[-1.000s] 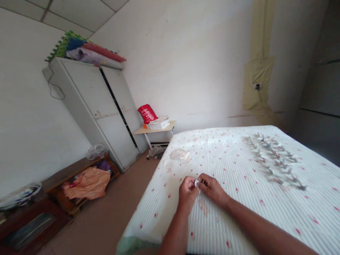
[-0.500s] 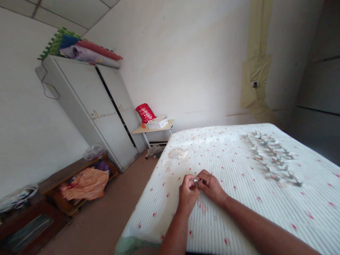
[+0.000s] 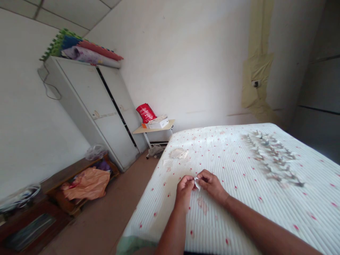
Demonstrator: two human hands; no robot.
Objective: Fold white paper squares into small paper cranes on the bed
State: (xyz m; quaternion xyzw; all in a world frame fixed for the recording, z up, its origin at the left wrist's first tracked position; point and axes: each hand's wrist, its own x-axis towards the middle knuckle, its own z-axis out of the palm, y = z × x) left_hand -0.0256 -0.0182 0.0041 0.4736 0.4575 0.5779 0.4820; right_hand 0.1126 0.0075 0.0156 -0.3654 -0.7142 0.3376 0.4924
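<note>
Between my hands, just above the striped bed cover (image 3: 220,219), is a small piece of folded white paper (image 3: 197,183). My left hand (image 3: 185,186) pinches its left side with thumb and fingers. From the right, my right hand (image 3: 211,183) pinches the other side, its fingertips close to those of the left. The paper's exact folds are too small to make out. Several small folded paper figures (image 3: 276,156), bird-like in outline, stand in rows on the right of the bed. A flat stack of paper pieces (image 3: 178,153) lies beyond my left hand.
A small table (image 3: 154,129) by the wall carries a white box (image 3: 158,123) and a red bag (image 3: 146,113). A grey cabinet (image 3: 90,102) with rolled mats on top stands at the left. An orange plastic bag (image 3: 86,183) lies on the low wooden furniture.
My hands have drawn slightly apart. More of the white paper now shows between the fingers, its lower end hanging down.
</note>
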